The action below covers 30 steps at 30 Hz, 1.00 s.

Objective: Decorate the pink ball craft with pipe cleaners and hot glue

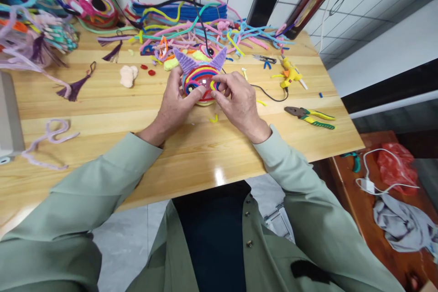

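Both hands meet on the mask (199, 77), a small striped pipe-cleaner face with purple ears, resting on the table (102, 114) at centre. Left hand (176, 105) cups its 9 o'clock side, fingers curled against the rim, thumb pressed on the front. Right hand (237, 100) comes in from 3 o'clock, thumb and forefinger pinched together on a yellow piece (212, 85) at the mask's face. Pliers (310, 117) lie at 3 o'clock, well apart; glue gun (290, 75) at 2 o'clock; scissors (265, 59) near it
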### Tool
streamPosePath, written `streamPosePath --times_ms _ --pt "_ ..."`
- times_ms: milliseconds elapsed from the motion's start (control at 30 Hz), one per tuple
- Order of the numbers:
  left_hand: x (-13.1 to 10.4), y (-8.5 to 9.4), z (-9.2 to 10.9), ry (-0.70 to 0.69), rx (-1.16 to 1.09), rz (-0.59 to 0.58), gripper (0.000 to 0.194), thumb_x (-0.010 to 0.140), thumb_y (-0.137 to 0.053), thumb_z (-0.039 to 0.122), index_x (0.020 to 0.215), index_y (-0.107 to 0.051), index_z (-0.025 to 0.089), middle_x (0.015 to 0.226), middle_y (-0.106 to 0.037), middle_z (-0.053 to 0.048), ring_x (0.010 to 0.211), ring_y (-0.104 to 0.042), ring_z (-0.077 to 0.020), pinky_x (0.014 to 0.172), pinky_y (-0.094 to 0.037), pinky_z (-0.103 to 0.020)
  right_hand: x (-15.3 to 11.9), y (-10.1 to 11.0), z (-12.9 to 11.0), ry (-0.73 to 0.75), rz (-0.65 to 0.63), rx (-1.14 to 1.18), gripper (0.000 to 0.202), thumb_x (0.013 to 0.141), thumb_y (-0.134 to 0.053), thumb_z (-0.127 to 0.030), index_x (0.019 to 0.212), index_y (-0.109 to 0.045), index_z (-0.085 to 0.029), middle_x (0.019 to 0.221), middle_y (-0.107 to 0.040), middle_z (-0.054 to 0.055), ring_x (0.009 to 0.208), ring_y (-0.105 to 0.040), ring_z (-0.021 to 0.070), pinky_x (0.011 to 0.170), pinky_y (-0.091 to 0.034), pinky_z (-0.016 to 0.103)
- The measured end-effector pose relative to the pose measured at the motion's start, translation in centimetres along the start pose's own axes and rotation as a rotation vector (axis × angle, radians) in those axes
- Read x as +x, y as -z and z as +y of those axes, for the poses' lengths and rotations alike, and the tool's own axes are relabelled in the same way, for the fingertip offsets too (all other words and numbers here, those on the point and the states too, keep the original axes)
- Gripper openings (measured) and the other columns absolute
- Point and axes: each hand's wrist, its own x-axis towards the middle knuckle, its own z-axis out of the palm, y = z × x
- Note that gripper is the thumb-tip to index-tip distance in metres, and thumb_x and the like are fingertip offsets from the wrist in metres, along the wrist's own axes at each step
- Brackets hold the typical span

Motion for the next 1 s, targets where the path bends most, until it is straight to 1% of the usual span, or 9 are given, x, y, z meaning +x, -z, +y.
streamPosePath --times_ms 100,167,267,433,567,667,800,900,1000 --pt "0.1 0.0 0.0 0.011 0.013 -0.007 0.066 0.086 -0.094 0.080 0.123 -0.062 0.035 0.142 -0.079 -0.001 0.129 -0.075 -0.0289 0.119 -0.061 -0.058 -0.1 0.0 -0.1 0.016 -0.005 0.010 0.020 0.116 -0.073 -0.041 0.132 -0.077 -0.030 0.115 -0.076 0.006 0.112 -0.073 0.0257 0.110 -0.067 0.048" --pt "0.1 0.0 0.0 0.007 0.016 -0.012 0.067 0.086 -0.094 0.080 0.122 -0.061 0.034 0.141 -0.079 -0.001 0.129 -0.075 -0.0294 0.117 -0.062 -0.058 -0.1 0.0 -0.1 0.020 -0.002 0.016 0.021 0.117 -0.070 -0.040 0.133 -0.077 -0.030 0.116 -0.076 0.007 0.113 -0.074 0.0258 0.110 -0.067 0.048" --pt "0.1 0.1 -0.2 -0.007 0.014 -0.023 0.068 0.089 -0.092 0.079 0.125 -0.060 0.033 0.144 -0.077 -0.003 0.132 -0.075 -0.0298 0.117 -0.061 -0.057 0.0 0.0 -0.1 0.003 0.005 0.018 0.021 0.117 -0.069 -0.041 0.134 -0.078 -0.031 0.115 -0.076 0.007 0.115 -0.074 0.0266 0.111 -0.067 0.050" --pt "0.0 0.1 -0.5 -0.026 0.009 -0.013 0.068 0.089 -0.092 0.081 0.126 -0.060 0.033 0.140 -0.077 -0.004 0.130 -0.076 -0.0287 0.116 -0.063 -0.053 0.1 -0.2 0.0 -0.025 0.007 0.038 0.018 0.115 -0.071 -0.037 0.131 -0.079 -0.031 0.115 -0.078 0.007 0.111 -0.074 0.0263 0.110 -0.067 0.048" --pt "0.0 0.2 -0.8 -0.068 0.017 -0.026 0.066 0.094 -0.089 0.078 0.132 -0.062 0.032 0.141 -0.078 -0.004 0.130 -0.076 -0.0289 0.114 -0.066 -0.053 0.0 -0.3 0.2 0.018 0.025 0.009 0.019 0.117 -0.067 -0.032 0.131 -0.080 -0.030 0.114 -0.079 0.007 0.110 -0.075 0.0250 0.107 -0.068 0.045" --pt "0.1 0.3 -1.5 -0.117 -0.010 -0.028 0.060 0.096 -0.091 0.073 0.134 -0.064 0.034 0.139 -0.079 -0.002 0.128 -0.078 -0.0287 0.112 -0.067 -0.053 0.0 -0.5 0.6 0.067 0.050 0.003 0.020 0.118 -0.066 -0.035 0.131 -0.080 -0.029 0.116 -0.079 0.007 0.115 -0.075 0.0255 0.108 -0.068 0.047" --pt "0.3 0.6 -2.5 -0.136 -0.024 -0.050 0.062 0.096 -0.091 0.071 0.138 -0.063 0.034 0.145 -0.079 -0.003 0.133 -0.078 -0.0318 0.116 -0.067 -0.054 0.0 -0.8 1.1 0.101 0.067 0.022 0.023 0.120 -0.064 -0.040 0.131 -0.081 -0.029 0.117 -0.078 0.006 0.118 -0.075 0.0262 0.110 -0.069 0.050" --pt "0.4 0.8 -2.7 -0.142 -0.028 -0.068 0.061 0.097 -0.092 0.069 0.139 -0.063 0.035 0.146 -0.079 -0.002 0.134 -0.078 -0.0312 0.116 -0.068 -0.054 0.1 -0.9 1.4 0.113 0.063 0.041 0.024 0.121 -0.062 -0.041 0.130 -0.081 -0.029 0.117 -0.078 0.006 0.119 -0.076 0.0263 0.111 -0.069 0.052" --pt "0.4 0.8 -2.5 -0.139 -0.019 -0.066 0.063 0.098 -0.091 0.069 0.141 -0.062 0.033 0.145 -0.079 -0.002 0.133 -0.078 -0.0294 0.115 -0.069 -0.052 0.2 -1.0 1.5 0.125 0.056 0.041 0.024 0.121 -0.062 -0.042 0.129 -0.081 -0.030 0.118 -0.079 0.006 0.120 -0.076 0.0268 0.112 -0.069 0.053"
